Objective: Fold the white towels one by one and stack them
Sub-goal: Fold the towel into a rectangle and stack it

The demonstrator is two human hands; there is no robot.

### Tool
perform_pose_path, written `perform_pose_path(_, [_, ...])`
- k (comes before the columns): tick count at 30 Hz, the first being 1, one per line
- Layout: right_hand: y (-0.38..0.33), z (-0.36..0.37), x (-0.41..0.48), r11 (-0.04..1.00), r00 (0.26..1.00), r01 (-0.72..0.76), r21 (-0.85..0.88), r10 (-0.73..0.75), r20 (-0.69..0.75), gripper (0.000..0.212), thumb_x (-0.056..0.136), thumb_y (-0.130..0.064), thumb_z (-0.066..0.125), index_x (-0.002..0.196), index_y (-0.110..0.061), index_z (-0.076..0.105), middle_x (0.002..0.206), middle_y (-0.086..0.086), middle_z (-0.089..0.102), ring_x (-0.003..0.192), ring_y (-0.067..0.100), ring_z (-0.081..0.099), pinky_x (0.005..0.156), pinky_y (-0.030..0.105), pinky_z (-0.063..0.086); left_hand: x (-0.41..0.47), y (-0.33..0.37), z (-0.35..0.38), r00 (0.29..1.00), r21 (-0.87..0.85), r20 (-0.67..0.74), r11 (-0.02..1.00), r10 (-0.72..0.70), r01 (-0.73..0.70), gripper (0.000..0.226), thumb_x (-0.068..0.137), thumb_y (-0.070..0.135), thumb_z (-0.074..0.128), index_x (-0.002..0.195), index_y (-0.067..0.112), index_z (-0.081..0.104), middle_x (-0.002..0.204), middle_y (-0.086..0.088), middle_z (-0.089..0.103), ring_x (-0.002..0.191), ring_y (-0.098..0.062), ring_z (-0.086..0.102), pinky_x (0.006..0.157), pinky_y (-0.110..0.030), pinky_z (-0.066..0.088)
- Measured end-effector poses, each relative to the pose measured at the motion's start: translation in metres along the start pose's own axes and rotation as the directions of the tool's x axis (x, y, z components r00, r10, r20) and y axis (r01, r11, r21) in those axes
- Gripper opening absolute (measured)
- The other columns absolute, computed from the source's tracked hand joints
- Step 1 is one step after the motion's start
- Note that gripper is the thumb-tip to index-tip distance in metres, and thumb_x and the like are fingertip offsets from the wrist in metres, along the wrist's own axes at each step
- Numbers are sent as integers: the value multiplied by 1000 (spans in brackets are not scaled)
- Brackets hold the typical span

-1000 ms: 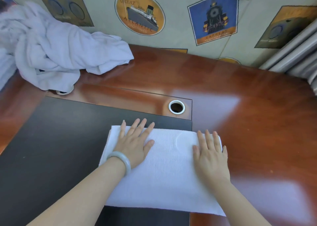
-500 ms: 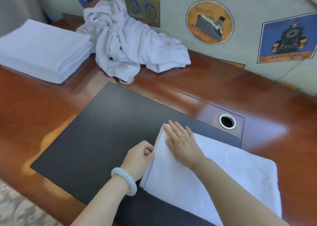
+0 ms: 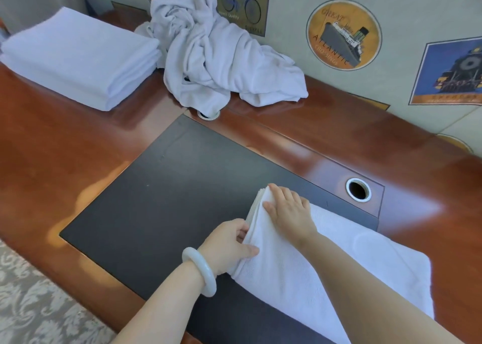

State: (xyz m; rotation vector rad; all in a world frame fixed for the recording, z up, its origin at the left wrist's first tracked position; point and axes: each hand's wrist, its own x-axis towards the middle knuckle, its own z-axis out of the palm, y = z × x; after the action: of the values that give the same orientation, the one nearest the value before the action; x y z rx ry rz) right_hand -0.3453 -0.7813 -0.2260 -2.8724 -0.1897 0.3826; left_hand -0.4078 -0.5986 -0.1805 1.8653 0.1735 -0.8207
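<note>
**Towel.** One folded white towel (image 3: 339,273) lies flat on the near right part of the bench (image 3: 52,148). Most of it rests on the black inlay (image 3: 156,200), and its right end is on the red wood.

**Left grip** (image 3: 229,247). It pinches the towel's left edge, with the thumb on top and the fingers curled under. The edge is raised a little off the inlay. A pale bangle (image 3: 202,270) sits on the wrist.

**Right grip** (image 3: 289,210). It lies flat with the fingers straight and close together, pressing the towel's far left corner. The folded layers show at that corner. It is just beyond the left grip.

**Change.**
- A second ago both grips lay spread flat on the towel, one toward each end.
- Half a second ago the left grip was curled against the left edge. Its thumb now lies over the top of the edge.
- The right grip stays on the corner.
- The towel keeps its place on the bench.

**Other items.**
- A stack (image 3: 78,56) of folded towels sits at the far left of the bench.
- A heap (image 3: 216,56) of unfolded towels lies just beside the stack, against the wall.
- A ringed hole (image 3: 358,189) is in the bench just beyond the towel.
</note>
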Motion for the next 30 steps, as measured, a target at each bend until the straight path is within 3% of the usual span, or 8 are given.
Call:
perform_pose_path(5, [1,5,0,1000,999,18,-1,-18,-40,50,105,-45,28,150,-24,29,155,-9,31,142,12,26,112,34,17,1,2,14,995,229,-94,972,-26,47,29,95,37,56,100,11,45,87,0,52,67,-14,45,54,-22,35])
perform_pose_path(9, [2,11,-3,1000,994,23,-10,-24,-108,49,104,-45,23,147,-24,35,156,-4,32,146,13,23,117,36,14,2,-9,9,992,248,-120,966,-50,79,25,102,37,42,85,20,38,76,4,46,72,-16,40,57,-27,32])
perform_pose_path(14, [0,16,-2,999,990,0,-49,-7,-138,52,102,-47,17,146,-27,35,155,-3,35,145,15,26,119,40,15,3,-21,18,973,342,-225,932,-40,118,27,105,35,28,83,20,36,69,3,46,93,-23,42,66,-33,39])
perform_pose_path(19, [-5,10,0,996,993,-37,81,45,-109,53,104,-45,26,153,-27,27,160,-6,27,148,11,17,121,37,8,-4,-12,33,880,607,-433,785,196,124,17,106,25,29,92,22,39,74,6,51,81,-21,46,61,-26,32])
perform_pose_path(21, [-5,-5,-5,913,992,-53,404,96,-87,55,105,-42,32,156,-24,22,163,-9,18,150,6,8,122,34,4,-6,-2,39,777,726,-481,682,406,94,8,99,24,49,105,19,50,96,5,57,91,-20,53,77,-28,43])
perform_pose_path(24, [3,-19,-36,720,943,-30,694,251,-220,51,106,-30,36,155,-21,26,163,-10,16,150,1,5,123,29,9,11,19,68,641,815,-328,551,694,-181,39,88,17,64,125,7,60,128,-8,62,121,-31,57,93,-43,51])
perform_pose_path(27, [24,-14,-77,773,898,-99,627,341,-279,48,106,-23,35,153,-19,29,163,-7,19,150,4,8,122,26,9,39,44,102,758,832,-87,466,646,-302,52,99,21,38,150,12,35,160,-5,29,149,-25,20,120,-44,20])
perform_pose_path(30, [79,-5,-111,912,878,-273,307,367,-308,51,105,-23,35,154,-15,28,163,2,18,152,15,8,123,33,0,69,39,110,872,896,18,379,490,-231,57,104,41,17,157,30,1,165,6,-5,151,-20,-13,120,-50,-9])
